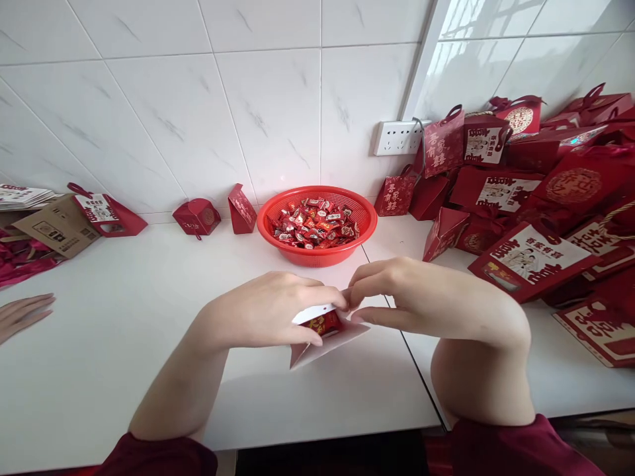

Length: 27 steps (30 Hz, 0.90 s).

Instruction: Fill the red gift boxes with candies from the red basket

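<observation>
Between my two hands is a small paper candy box (330,344), its pale inner side showing and its top not closed. Red wrapped candy (322,322) with gold lettering lies inside it. My left hand (278,307) grips the box from the left, thumb on the near side and fingers bent over the white top flap (312,312). From the right, my right hand (391,291) pinches the box's upper edge, its fingertips meeting those of my left hand. The outer face of the box is mostly hidden.
Just beyond my hands stands a red plastic basket (317,256) of wrapped candies. Finished red gift boxes (530,258) pile up at right, below a socket strip (399,137). Several small boxes (197,217) line the wall. Another person's hand (24,314) rests at left near a cardboard box (62,228).
</observation>
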Each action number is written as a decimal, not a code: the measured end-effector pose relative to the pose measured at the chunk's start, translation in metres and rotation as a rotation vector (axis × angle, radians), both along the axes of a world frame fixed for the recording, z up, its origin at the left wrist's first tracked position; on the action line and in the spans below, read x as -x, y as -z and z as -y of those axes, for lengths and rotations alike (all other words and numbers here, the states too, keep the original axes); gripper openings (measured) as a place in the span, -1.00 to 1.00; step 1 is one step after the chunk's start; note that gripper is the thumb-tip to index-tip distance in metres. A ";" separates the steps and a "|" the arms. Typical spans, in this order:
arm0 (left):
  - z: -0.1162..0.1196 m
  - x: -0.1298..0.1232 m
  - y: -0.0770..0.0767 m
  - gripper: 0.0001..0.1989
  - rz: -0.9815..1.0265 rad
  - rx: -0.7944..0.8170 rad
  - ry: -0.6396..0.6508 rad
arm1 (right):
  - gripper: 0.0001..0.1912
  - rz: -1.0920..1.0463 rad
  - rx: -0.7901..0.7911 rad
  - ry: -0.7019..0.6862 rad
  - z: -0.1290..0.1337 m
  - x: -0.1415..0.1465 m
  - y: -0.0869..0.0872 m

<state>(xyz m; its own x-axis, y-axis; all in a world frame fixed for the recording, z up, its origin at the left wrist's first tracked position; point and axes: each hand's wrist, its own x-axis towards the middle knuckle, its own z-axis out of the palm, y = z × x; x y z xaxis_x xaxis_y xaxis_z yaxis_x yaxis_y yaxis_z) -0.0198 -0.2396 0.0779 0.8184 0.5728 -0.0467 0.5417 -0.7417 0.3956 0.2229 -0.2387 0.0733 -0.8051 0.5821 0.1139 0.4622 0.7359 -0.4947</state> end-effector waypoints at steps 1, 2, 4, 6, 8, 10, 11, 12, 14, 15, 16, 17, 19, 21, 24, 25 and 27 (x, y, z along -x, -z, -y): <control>-0.001 0.001 -0.001 -0.71 0.008 -0.008 -0.004 | -0.81 0.008 0.005 0.011 -0.001 0.000 0.001; -0.002 0.003 -0.002 -0.70 0.020 -0.017 -0.017 | -0.78 0.018 0.002 0.028 -0.002 0.001 0.001; -0.005 0.007 -0.004 -0.64 0.051 -0.043 -0.083 | -0.67 0.029 -0.027 0.074 -0.006 0.002 0.004; -0.009 0.011 -0.005 -0.44 0.063 -0.072 -0.183 | -0.64 0.033 -0.063 0.118 -0.010 0.003 0.007; -0.015 0.016 -0.003 -0.25 0.032 -0.097 -0.266 | -0.74 0.042 -0.092 0.156 -0.014 0.005 0.011; -0.024 0.021 0.002 -0.28 0.001 -0.129 -0.308 | -0.84 0.055 -0.116 0.201 -0.019 0.008 0.014; -0.028 0.023 0.004 -0.34 -0.002 -0.151 -0.325 | -0.87 0.053 -0.125 0.220 -0.022 0.010 0.016; -0.033 0.025 0.007 -0.41 0.008 -0.172 -0.341 | -0.88 0.044 -0.131 0.234 -0.025 0.012 0.017; -0.042 0.029 0.012 -0.52 0.049 -0.184 -0.371 | -0.85 0.006 -0.132 0.253 -0.032 0.018 0.021; -0.047 0.030 0.014 -0.55 0.079 -0.168 -0.385 | -0.79 -0.012 -0.135 0.267 -0.035 0.021 0.022; -0.051 0.030 0.016 -0.59 0.115 -0.138 -0.395 | -0.72 -0.021 -0.147 0.291 -0.039 0.023 0.024; -0.054 0.031 0.018 -0.63 0.152 -0.102 -0.404 | -0.64 -0.018 -0.165 0.322 -0.043 0.026 0.026; -0.060 0.030 0.022 -0.73 0.213 -0.049 -0.422 | -0.55 -0.002 -0.213 0.380 -0.050 0.030 0.030; -0.066 0.029 0.026 -0.78 0.230 -0.037 -0.444 | -0.65 0.018 -0.246 0.405 -0.055 0.032 0.033; -0.071 0.027 0.030 -0.75 0.174 -0.047 -0.449 | -0.79 0.053 -0.215 0.400 -0.060 0.033 0.036; -0.073 0.027 0.031 -0.72 0.156 -0.037 -0.428 | -0.82 0.066 -0.181 0.381 -0.061 0.033 0.036; -0.075 0.027 0.034 -0.69 0.140 -0.007 -0.366 | -0.85 0.059 -0.088 0.307 -0.062 0.034 0.036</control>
<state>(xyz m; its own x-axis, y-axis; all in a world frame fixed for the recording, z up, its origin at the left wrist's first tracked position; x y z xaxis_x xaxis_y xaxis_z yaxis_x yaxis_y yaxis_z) -0.0465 -0.1647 0.0442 0.5578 0.8281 0.0557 0.7121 -0.5119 0.4805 0.1891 -0.1770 0.0368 -0.6001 0.7888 0.1326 0.6953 0.5964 -0.4010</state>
